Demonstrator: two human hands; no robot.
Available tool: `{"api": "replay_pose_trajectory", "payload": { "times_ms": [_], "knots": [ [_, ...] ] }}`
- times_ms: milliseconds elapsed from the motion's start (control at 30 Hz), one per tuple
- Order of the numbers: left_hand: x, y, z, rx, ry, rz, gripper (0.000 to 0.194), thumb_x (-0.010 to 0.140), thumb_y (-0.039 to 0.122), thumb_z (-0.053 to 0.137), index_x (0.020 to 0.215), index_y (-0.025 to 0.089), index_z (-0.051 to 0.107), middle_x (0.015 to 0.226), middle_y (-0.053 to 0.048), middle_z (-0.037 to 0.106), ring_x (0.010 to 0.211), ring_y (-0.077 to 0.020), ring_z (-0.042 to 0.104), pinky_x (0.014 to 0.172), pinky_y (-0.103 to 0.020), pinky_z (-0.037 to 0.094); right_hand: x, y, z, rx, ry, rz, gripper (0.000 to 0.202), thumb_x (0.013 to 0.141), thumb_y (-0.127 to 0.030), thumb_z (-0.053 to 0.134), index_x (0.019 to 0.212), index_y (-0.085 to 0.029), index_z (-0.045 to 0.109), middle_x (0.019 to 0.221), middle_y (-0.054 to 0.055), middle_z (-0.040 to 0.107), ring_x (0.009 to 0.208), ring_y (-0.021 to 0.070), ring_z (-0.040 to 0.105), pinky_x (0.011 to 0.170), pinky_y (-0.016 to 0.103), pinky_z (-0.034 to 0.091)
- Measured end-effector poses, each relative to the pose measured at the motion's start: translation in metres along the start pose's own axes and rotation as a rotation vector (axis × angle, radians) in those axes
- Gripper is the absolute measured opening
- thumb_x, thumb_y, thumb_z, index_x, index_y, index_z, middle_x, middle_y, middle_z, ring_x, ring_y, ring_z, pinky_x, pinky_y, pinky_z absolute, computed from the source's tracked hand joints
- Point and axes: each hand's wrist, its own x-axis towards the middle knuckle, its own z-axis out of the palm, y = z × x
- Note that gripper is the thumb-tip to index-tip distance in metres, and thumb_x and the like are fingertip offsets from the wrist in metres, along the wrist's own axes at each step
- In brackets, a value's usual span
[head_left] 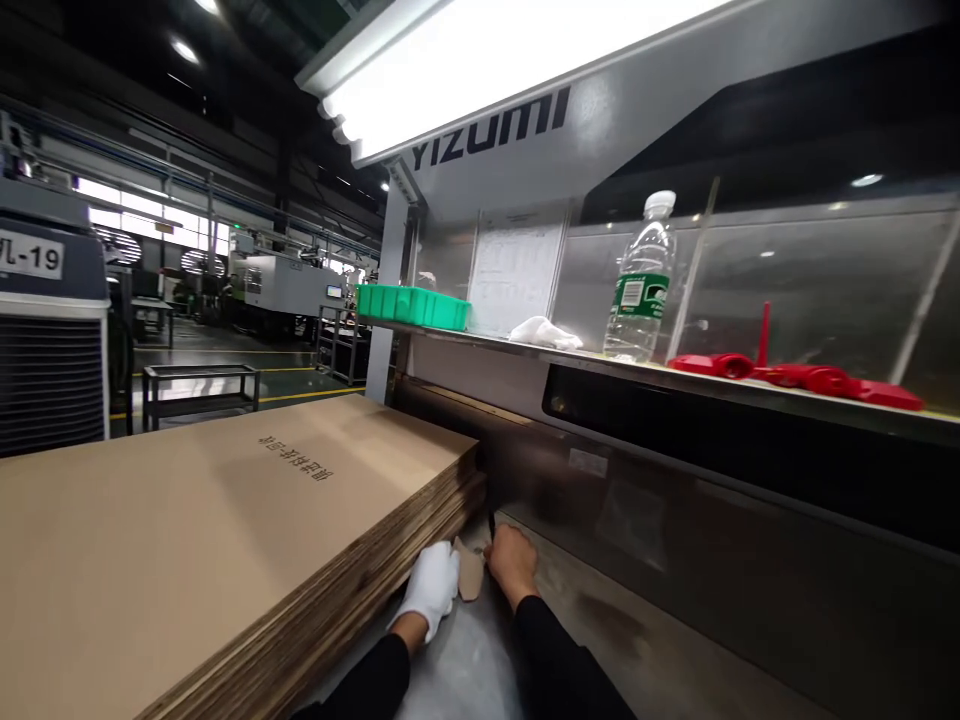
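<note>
Nearest to me, my left hand (pixel 433 585), in a white glove, is curled with its fingers together against the lower edge of the tall stack of flat brown corrugated cardboard sheets (pixel 217 520), and its fingertips touch a small torn scrap of brown cardboard (pixel 469 572). My bare right hand (pixel 512 563) sits just beside it, fingers drawn in and pinched on the other edge of that scrap; a thin dark object sticks up from its fingers, too small for me to tell what it is. The scrap stands between the two hands, low on the grey metal table surface (pixel 480 660), right at the stack's near corner. It is pale brown, roughly rectangular with a ragged top.

The stack fills the left of my view, its top sheet printed with dark characters. Beyond the hands rises the machine's dark steel front panel (pixel 675 520). Above it a metal shelf (pixel 750 390) carries a green plastic tray (pixel 412 306), a crumpled white glove (pixel 544 333), a clear plastic water bottle with a green label (pixel 643 280) and red plastic moulded parts (pixel 802 375).
</note>
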Motion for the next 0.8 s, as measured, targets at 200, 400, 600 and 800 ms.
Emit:
{"api": "replay_pose_trajectory", "payload": {
  "times_ms": [200,400,600,800],
  "knots": [
    [0.034,0.017,0.033,0.054,-0.114,-0.11,0.031,0.097,0.043,0.052,0.095,0.014,0.061,0.07,0.003,0.059,0.051,-0.0089,0.052,0.048,-0.023,0.048,-0.011,0.05,-0.004,0.053,0.05,-0.007,0.02,0.097,-0.035,0.06,0.101,-0.015,0.063,0.099,0.004,0.066,0.094,0.0193,0.064,0.085,0.039,0.056],
    [0.066,0.037,0.049,0.036,-0.045,-0.129,0.025,0.091,0.037,0.064,0.091,0.012,0.064,0.081,-0.003,0.064,0.068,-0.0133,0.062,0.061,-0.028,0.055,-0.008,0.042,0.013,0.055,0.068,-0.091,0.017,0.098,-0.031,0.058,0.095,-0.015,0.063,0.093,0.003,0.066,0.092,0.0181,0.065,0.085,0.038,0.055],
    [0.079,0.032,0.056,-0.035,0.02,-0.11,0.025,0.091,0.038,0.063,0.097,0.014,0.063,0.086,-0.004,0.065,0.069,-0.0136,0.063,0.061,-0.027,0.055,0.014,0.028,0.031,0.023,0.011,-0.064,0.02,0.1,-0.034,0.055,0.101,-0.015,0.062,0.095,0.004,0.066,0.09,0.0183,0.065,0.08,0.036,0.056],
    [0.061,0.018,0.051,-0.139,0.023,-0.045,0.031,0.096,0.043,0.054,0.103,0.014,0.06,0.075,0.001,0.06,0.051,-0.0084,0.052,0.046,-0.022,0.047,0.012,0.026,0.034,0.06,0.02,-0.09,0.026,0.1,-0.039,0.054,0.102,-0.015,0.063,0.098,0.005,0.066,0.093,0.0193,0.065,0.085,0.039,0.056]
  ]
}}
